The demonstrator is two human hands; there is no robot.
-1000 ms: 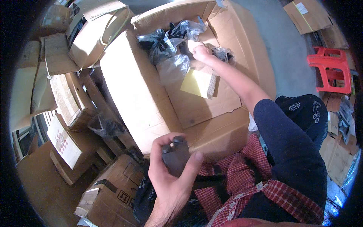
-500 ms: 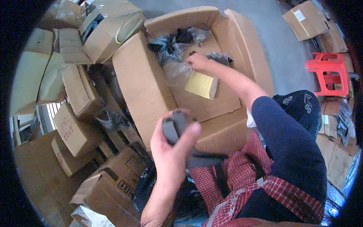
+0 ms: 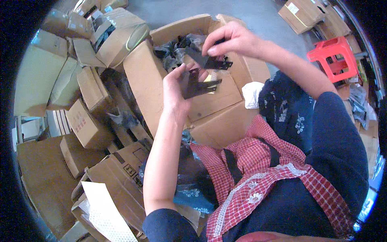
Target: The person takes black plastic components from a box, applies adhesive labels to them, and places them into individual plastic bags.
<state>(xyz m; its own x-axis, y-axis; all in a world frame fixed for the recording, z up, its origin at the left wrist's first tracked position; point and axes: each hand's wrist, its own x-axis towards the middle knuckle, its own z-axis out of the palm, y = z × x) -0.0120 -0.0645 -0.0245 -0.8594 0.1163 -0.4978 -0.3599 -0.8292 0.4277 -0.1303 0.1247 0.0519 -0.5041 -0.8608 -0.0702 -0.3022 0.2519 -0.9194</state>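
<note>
Above the open cardboard box (image 3: 139,76), both of my hands hold dark parts. My left hand (image 3: 175,90) is palm up, its fingers round a flat black L-shaped bracket (image 3: 197,89). My right hand (image 3: 236,40) pinches another black bracket (image 3: 209,61) between thumb and fingertips, just above and right of the first. I cannot tell whether the two brackets touch. Clear plastic bags with black parts (image 3: 171,52) lie at the far left inside the box. A yellow piece (image 3: 210,78) shows partly behind the left bracket.
Stacked cartons (image 3: 92,88) crowd the left side. A red plastic stool (image 3: 332,60) stands at the right, near more cartons (image 3: 300,16). A white cloth-like item (image 3: 252,94) rests by the box's right edge. A white sheet (image 3: 107,211) lies on a carton at lower left.
My right hand has come up from inside the box with a black bracket. My left hand has moved forward over the box and turned palm up. The view has shifted.
</note>
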